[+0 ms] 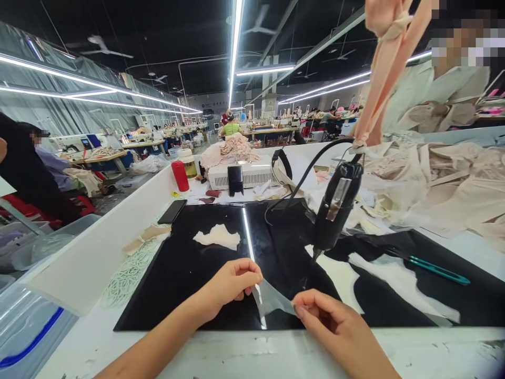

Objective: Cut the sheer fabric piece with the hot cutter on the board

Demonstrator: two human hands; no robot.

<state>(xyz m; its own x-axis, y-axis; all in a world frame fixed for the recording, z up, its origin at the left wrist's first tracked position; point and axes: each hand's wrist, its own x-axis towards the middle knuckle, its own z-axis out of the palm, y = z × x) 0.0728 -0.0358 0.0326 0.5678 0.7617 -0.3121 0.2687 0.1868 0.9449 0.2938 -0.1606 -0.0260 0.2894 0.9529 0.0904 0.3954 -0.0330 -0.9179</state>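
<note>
My left hand and my right hand both pinch a small sheer, translucent piece of fabric, stretched between them above the black mat near the table's front edge. Just beyond my hands hangs a black corded hand tool, tip pointing down at the mat. A cream fabric scrap lies on the mat further back, to the left.
Teal-handled scissors lie on the mat at right. Piled beige fabric covers the right side. A red cylinder, a white box and a black phone sit at the back. A person's sleeve holds peach straps top right.
</note>
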